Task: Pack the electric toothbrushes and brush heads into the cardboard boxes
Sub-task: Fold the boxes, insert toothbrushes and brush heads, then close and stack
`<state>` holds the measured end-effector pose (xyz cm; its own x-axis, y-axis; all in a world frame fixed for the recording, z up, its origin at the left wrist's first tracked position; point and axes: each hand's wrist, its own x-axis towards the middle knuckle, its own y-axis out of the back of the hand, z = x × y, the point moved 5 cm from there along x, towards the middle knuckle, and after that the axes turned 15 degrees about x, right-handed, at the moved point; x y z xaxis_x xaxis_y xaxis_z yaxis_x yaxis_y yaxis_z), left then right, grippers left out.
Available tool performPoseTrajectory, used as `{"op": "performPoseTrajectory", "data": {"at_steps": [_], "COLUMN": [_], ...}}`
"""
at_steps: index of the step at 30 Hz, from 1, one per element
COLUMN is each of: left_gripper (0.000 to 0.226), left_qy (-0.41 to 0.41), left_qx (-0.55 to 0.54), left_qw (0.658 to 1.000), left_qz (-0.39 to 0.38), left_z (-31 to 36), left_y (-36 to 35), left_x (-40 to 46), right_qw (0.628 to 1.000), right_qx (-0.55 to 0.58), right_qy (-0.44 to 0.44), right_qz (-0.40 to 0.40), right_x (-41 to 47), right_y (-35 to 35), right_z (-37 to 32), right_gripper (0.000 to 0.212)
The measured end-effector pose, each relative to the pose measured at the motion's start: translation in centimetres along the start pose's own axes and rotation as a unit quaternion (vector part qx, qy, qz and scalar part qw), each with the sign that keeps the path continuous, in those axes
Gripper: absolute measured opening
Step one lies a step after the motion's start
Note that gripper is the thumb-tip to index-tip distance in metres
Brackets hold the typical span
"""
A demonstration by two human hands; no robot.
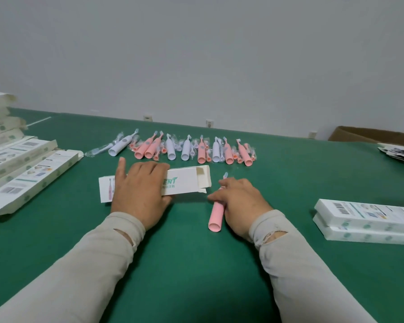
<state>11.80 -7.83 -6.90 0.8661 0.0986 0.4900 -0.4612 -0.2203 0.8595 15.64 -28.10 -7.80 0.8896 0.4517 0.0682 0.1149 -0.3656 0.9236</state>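
Left hand [139, 191] flat, fingers straight, on white open-ended cardboard box [187, 181]; right hand [239, 201] curled around pink electric toothbrush [216, 215] on green table [184, 264].

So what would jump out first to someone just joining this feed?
The row of pink and white electric toothbrushes across the green table. Nearer, the left hand presses a white cardboard box with its right end open, while the right hand grips a pink toothbrush.
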Motion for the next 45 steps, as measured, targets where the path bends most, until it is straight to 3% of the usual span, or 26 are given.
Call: {"op": "performPoseTrajectory", "data": {"at_steps": [6,11,15,17,27,34,38,41,45], "left_gripper": [0.057,0.058,0.058,0.057,0.058,0.062,0.061,0.059,0.058], "left_qy": [0.035,0.043,0.052,0.053,0.014,-0.018,-0.027,0.007,0.029], "left_qx": [-0.021,-0.013,-0.01,-0.011,-0.037,-0.05,-0.05,-0.057,-0.051], "left_qw": [0.999,0.999,0.999,0.999,0.999,0.998,0.998,0.998,0.998], "left_qz": [0.007,0.001,-0.004,-0.006,0.022,0.018,0.036,0.034,0.036], "left_z": [-1.9,-2.5,-2.9,-3.1,-2.6,-1.8,-1.6,-2.6,-2.8], "left_y": [-0.1,-0.3,-0.3,-0.3,0.1,0.0,0.0,-0.1,0.0], "left_x": [0.3,0.3,0.2,0.1,0.0,-0.1,-0.1,0.0,0.0], "right_qw": [1.0,0.997,0.977,0.966,0.977,0.989,0.982,0.977,0.984], "right_qx": [-0.025,0.058,0.019,-0.012,-0.063,-0.043,-0.03,0.001,0.017], "right_qy": [0.004,-0.033,0.062,0.085,0.028,0.093,0.119,0.085,-0.022], "right_qz": [0.002,0.045,0.202,0.242,0.202,0.108,0.142,0.194,0.177], "right_x": [0.3,-0.4,-1.1,-1.5,-1.5,-1.6,-1.4,-2.0,-2.3], "right_y": [0.4,1.1,3.7,4.4,4.1,2.5,2.6,4.2,4.4], "right_z": [-0.9,-1.1,-2.4,-2.7,-2.3,-4.4,-5.7,-4.2,-1.7], "right_gripper": [0.046,0.032,0.019,0.017,0.029,0.031,0.029,0.05,0.045]}}
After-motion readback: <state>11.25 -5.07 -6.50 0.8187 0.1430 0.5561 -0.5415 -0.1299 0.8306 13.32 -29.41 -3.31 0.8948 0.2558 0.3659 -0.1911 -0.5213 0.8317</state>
